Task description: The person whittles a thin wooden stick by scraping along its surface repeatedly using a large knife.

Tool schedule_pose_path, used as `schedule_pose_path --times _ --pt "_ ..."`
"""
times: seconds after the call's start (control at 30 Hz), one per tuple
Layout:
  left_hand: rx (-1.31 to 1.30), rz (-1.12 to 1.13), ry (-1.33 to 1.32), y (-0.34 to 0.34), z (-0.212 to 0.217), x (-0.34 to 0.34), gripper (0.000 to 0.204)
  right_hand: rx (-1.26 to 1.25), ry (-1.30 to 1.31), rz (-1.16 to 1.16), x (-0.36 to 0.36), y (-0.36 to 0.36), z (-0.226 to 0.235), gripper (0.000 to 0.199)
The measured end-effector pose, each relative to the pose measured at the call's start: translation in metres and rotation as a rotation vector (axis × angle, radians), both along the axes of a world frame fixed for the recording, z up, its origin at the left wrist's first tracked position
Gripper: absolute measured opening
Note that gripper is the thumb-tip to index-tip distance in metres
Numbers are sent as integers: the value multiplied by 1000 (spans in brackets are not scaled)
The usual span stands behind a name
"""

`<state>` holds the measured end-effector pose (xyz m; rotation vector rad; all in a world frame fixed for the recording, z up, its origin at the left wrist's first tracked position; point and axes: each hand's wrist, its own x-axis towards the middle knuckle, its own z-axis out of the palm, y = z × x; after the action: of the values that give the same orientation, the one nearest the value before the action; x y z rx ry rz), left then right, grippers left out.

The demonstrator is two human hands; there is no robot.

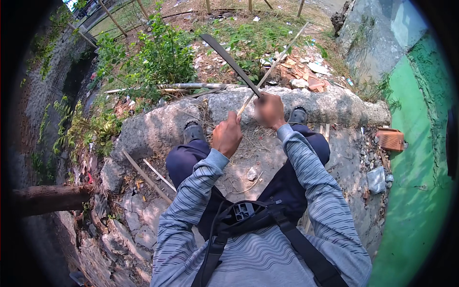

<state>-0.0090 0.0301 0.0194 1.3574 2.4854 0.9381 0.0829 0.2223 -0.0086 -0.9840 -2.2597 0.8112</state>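
Note:
My left hand (227, 135) is closed around the lower end of a long, thin wooden stick (285, 52), which slants up and away to the right. In my right hand (268, 110) is the handle of a machete (228, 61). Its dark, straight blade points up to the left and crosses the stick just above my hands. Whether the edge touches the stick I cannot tell. Both hands are in front of my bent knees, above the near side of a rough stone ledge (165, 122).
Pale wooden strips (146, 176) lie on the ground beside my left leg. A reddish brick block (390, 139) sits by the green wall (406, 201) on the right. Leafy shrubs (165, 55) and litter are beyond the ledge. A log (52, 199) juts in at left.

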Motion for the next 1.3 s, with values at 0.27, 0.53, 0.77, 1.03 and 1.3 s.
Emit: schedule_pose_path --times 0.27,0.53,0.77,1.03,1.3 --pt "166 -66 -183 9 -13 -9 22 205 -2 190 -1 -35 -9 22" --pt "123 -12 -41 8 -12 -6 22 202 2 169 -6 -32 -7 21" --pt "109 -1 -5 4 -7 0 21 142 -2 93 -3 -15 -5 23" --pt "120 1 5 5 -17 -6 21 144 15 165 -4 -29 -18 24" --pt "54 1 16 2 -8 -1 22 44 5 19 -4 -4 -6 27"
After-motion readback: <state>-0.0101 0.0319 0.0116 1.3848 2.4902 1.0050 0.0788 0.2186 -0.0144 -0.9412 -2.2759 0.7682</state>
